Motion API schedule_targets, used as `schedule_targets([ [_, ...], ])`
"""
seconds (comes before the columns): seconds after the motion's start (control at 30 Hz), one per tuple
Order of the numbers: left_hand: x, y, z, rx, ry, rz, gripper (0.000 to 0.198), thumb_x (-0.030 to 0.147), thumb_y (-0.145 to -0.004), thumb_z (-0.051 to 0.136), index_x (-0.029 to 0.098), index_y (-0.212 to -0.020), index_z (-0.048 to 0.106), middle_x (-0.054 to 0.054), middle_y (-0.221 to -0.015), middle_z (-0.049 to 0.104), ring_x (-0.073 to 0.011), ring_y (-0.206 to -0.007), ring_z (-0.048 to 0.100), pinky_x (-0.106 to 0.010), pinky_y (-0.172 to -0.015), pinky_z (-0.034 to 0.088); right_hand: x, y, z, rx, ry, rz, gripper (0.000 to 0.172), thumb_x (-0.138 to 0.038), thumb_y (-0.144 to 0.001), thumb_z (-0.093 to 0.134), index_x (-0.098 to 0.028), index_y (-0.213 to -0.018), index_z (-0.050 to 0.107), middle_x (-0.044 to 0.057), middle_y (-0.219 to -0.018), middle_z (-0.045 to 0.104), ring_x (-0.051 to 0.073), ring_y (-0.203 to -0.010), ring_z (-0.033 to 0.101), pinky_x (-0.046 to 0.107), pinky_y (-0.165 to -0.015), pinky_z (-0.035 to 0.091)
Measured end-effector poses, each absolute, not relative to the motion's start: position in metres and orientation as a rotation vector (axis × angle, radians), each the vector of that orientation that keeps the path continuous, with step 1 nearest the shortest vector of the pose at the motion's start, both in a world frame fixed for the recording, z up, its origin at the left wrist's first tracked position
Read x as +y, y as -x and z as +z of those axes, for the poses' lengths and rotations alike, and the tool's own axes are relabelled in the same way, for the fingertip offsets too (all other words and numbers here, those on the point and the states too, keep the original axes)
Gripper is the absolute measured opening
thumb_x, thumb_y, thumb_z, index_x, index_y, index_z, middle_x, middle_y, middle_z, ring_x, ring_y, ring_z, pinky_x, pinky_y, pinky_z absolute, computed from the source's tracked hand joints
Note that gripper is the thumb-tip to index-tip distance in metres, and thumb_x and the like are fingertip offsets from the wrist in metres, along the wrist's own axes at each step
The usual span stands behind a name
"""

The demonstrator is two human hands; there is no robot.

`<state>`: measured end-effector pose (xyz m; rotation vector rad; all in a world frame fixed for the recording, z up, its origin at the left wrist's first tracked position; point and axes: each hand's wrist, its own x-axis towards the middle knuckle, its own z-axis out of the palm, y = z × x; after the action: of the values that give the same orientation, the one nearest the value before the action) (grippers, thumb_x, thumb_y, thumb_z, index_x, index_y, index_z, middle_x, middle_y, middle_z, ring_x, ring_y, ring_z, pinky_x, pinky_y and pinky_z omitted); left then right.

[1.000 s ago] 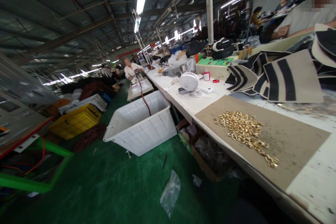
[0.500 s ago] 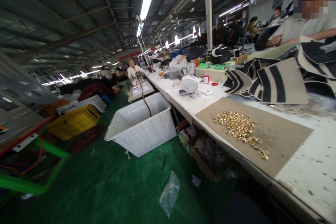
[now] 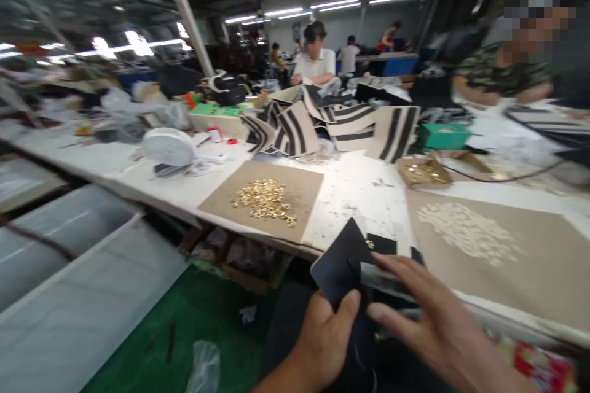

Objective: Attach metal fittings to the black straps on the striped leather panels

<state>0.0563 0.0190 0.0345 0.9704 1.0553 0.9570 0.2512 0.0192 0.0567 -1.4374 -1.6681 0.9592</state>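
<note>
A dark, smooth flat panel with rounded corners (image 3: 338,261) is held up over the table's front edge. My left hand (image 3: 325,331) grips its lower end, thumb pressed on the face. Close to its right side is my right hand (image 3: 437,313), fingers stretched out and thumb apart from them. A blurred greyish strip (image 3: 385,279) shows between its thumb and fingers; I cannot tell whether they touch it. Beyond the panel, a black piece (image 3: 382,245) lies on the table with a small gold ring (image 3: 370,244) at its edge.
Gold metal rings (image 3: 265,196) are heaped on a cardboard sheet (image 3: 306,196). Pale small pieces (image 3: 465,227) lie on another sheet at right. Striped panels (image 3: 299,129), a white fan (image 3: 168,146) and a green box (image 3: 445,136) stand behind. Co-workers sit across; a white bin (image 3: 110,295) is left.
The view has swung right along the table. Both my hands and the dark panel are now in sight, along with the second cardboard sheet and another co-worker.
</note>
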Motion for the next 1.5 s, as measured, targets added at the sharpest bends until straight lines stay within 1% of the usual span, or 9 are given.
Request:
schedule_targets([
  [0.13, 0.028, -0.069, 0.051, 0.897, -0.943, 0.809, 0.059, 0.060, -0.093, 0.056, 0.020, -0.136, 0.062, -0.012, -0.125, 0.072, -0.0337, -0.116, 0.066, -0.044, -0.098, 0.055, 0.019, -0.260, 0.060, -1.820, 1.569, 0.876, 0.084, -0.054, -0.065, 0.088, -0.028, -0.140, 0.061, 0.012, -0.137, 0.063, 0.038, -0.124, 0.059, 0.050, -0.107, 0.048],
  [0.33, 0.025, -0.088, 0.064, 0.757, -1.090, 0.801, 0.086, 0.065, -0.085, 0.065, 0.018, -0.153, 0.041, -0.015, -0.136, 0.064, -0.0324, -0.125, 0.061, -0.043, -0.106, 0.049, 0.025, -0.273, 0.078, -1.423, 1.404, 1.418, 0.040, -0.053, -0.090, 0.066, -0.022, -0.112, 0.077, 0.007, -0.104, 0.077, 0.030, -0.097, 0.072, 0.039, -0.088, 0.058],
  [0.5, 0.058, -0.078, 0.041, 1.176, -1.343, 1.063, 0.055, 0.048, -0.086, 0.071, 0.022, -0.133, 0.060, -0.012, -0.124, 0.068, -0.0272, -0.113, 0.065, -0.038, -0.099, 0.052, 0.029, -0.283, 0.063, -0.765, 1.217, 1.713, 0.048, -0.052, -0.087, 0.072, -0.014, -0.117, 0.072, 0.013, -0.101, 0.078, 0.030, -0.086, 0.075, 0.042, -0.080, 0.061],
  [0.63, 0.087, -0.066, 0.018, 1.299, -1.348, 1.018, 0.070, 0.044, -0.079, 0.079, 0.021, -0.139, 0.052, -0.014, -0.139, 0.060, -0.0292, -0.118, 0.063, -0.039, -0.096, 0.054, 0.027, -0.279, 0.046, -0.543, 1.199, 1.777, 0.051, -0.051, -0.085, 0.075, -0.015, -0.121, 0.070, 0.014, -0.103, 0.077, 0.032, -0.091, 0.075, 0.046, -0.087, 0.060],
  [0.73, 0.092, -0.068, 0.008, 1.065, -1.155, 0.838, 0.077, 0.043, -0.076, 0.082, 0.019, -0.141, 0.048, -0.015, -0.128, 0.068, -0.0294, -0.106, 0.071, -0.040, -0.088, 0.058, 0.025, -0.280, 0.035, -0.645, 1.202, 1.812, 0.051, -0.051, -0.084, 0.076, -0.016, -0.122, 0.070, 0.013, -0.108, 0.077, 0.032, -0.098, 0.074, 0.046, -0.092, 0.058],
  [0.97, 0.075, -0.080, -0.013, 1.114, -1.067, 0.704, 0.044, 0.034, -0.075, 0.079, 0.017, -0.111, 0.060, -0.013, -0.105, 0.076, -0.0309, -0.095, 0.074, -0.040, -0.081, 0.058, 0.026, -0.282, 0.017, -1.047, 1.486, 1.516, 0.047, -0.051, -0.086, 0.073, -0.019, -0.120, 0.072, 0.010, -0.113, 0.076, 0.033, -0.104, 0.072, 0.048, -0.093, 0.059],
  [1.13, 0.099, -0.085, -0.001, 1.275, -1.221, 0.661, 0.043, 0.033, -0.074, 0.078, 0.018, -0.110, 0.061, -0.012, -0.103, 0.076, -0.0317, -0.094, 0.072, -0.041, -0.080, 0.058, 0.042, -0.275, 0.018, -1.111, 1.693, 1.185, 0.035, -0.046, -0.087, 0.069, -0.017, -0.105, 0.076, 0.010, -0.106, 0.077, 0.033, -0.104, 0.071, 0.044, -0.091, 0.059],
  [1.37, 0.129, -0.093, 0.012, 1.206, -1.157, 0.668, 0.051, 0.031, -0.072, 0.081, 0.015, -0.118, 0.064, -0.012, -0.108, 0.078, -0.0301, -0.095, 0.074, -0.041, -0.083, 0.059, 0.074, -0.281, 0.022, -1.205, 1.850, 1.065, 0.030, -0.045, -0.088, 0.066, -0.017, -0.090, 0.075, 0.005, -0.085, 0.078, 0.028, -0.081, 0.074, 0.033, -0.069, 0.058],
  [1.5, 0.129, -0.090, 0.008, 1.157, -1.194, 0.580, 0.038, 0.028, -0.076, 0.076, 0.015, -0.111, 0.071, -0.009, -0.102, 0.080, -0.0292, -0.092, 0.075, -0.041, -0.085, 0.059, 0.075, -0.280, 0.009, -1.396, 1.895, 0.950, 0.027, -0.043, -0.091, 0.063, -0.019, -0.084, 0.073, 0.003, -0.080, 0.076, 0.025, -0.075, 0.072, 0.031, -0.066, 0.054],
])
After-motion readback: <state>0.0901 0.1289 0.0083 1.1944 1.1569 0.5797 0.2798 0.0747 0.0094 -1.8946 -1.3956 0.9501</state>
